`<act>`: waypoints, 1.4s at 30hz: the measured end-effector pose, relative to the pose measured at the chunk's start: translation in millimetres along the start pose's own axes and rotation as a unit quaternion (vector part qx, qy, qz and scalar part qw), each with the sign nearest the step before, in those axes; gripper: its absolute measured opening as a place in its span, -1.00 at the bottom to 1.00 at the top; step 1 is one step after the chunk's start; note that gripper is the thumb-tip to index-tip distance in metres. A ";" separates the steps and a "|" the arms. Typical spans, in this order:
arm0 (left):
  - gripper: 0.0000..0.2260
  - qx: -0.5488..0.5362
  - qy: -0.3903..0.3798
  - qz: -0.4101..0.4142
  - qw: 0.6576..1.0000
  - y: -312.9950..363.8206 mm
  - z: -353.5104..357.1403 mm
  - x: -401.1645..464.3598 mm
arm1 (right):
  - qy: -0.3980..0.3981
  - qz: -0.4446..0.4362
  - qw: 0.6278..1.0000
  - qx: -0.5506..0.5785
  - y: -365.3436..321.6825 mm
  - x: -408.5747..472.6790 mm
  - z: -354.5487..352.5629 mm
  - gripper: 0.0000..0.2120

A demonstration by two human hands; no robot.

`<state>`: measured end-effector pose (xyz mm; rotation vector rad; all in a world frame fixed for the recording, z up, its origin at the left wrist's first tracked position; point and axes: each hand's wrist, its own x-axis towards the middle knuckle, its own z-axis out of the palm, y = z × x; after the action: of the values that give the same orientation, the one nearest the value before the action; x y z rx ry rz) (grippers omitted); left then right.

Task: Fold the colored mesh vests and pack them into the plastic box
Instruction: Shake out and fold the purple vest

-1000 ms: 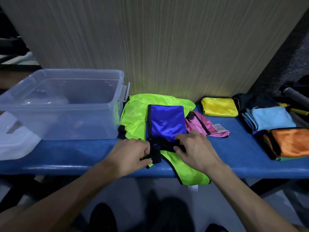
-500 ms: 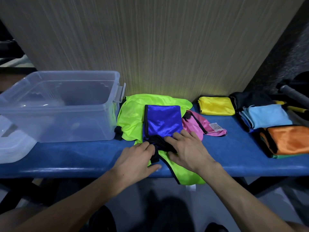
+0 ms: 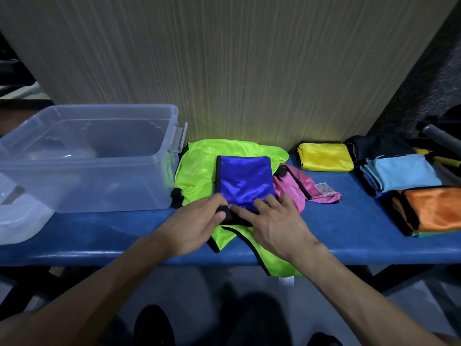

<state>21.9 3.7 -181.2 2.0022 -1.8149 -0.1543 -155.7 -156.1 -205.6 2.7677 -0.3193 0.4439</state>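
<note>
While the box (image 3: 94, 156) looks bare, though its walls blur the view, both hands, left (image 3: 192, 224) and right (image 3: 277, 222), press flat on the folded blue vest (image 3: 245, 182) atop the green vest (image 3: 199, 171); others wait.

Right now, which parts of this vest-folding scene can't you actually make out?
- Near edge of the blue vest, head view: covered by the left hand and right hand.
- Much of the green vest: under the blue one.
- Pink vest label: print too small.
- Orange vest: cut off by the right edge.
- Plastic box floor: blurred through hazy walls.
</note>
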 end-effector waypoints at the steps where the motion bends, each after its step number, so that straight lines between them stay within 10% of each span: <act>1: -0.87 -0.036 -0.002 -0.027 0.999 -3.7 0.6 3.6 | 0.003 -0.002 1.000 0.004 0.2 -0.4 0.4 -0.35; 16: -0.87 -0.103 0.109 -0.108 0.983 -26.1 20.1 38.2 | -0.049 0.051 0.985 0.160 26.1 -11.2 1.9 -0.46; 26: -0.56 -0.227 -0.095 -0.059 0.967 -60.4 6.8 23.5 | -0.075 0.119 0.952 0.272 37.5 -3.8 7.0 -0.50; 33: -0.78 -0.194 0.021 -0.044 0.980 -53.4 18.6 28.1 | -0.063 0.210 0.884 0.413 44.5 4.7 -6.4 -0.70; 42: -0.57 -0.193 0.019 -0.143 0.970 -31.3 17.7 22.8 | -0.097 0.307 0.753 0.574 39.8 -2.8 -11.0 -0.91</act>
<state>47.4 -21.1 -204.5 1.9499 -1.3368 -0.5111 -171.9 -188.7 -185.8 3.8510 -1.4771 0.6525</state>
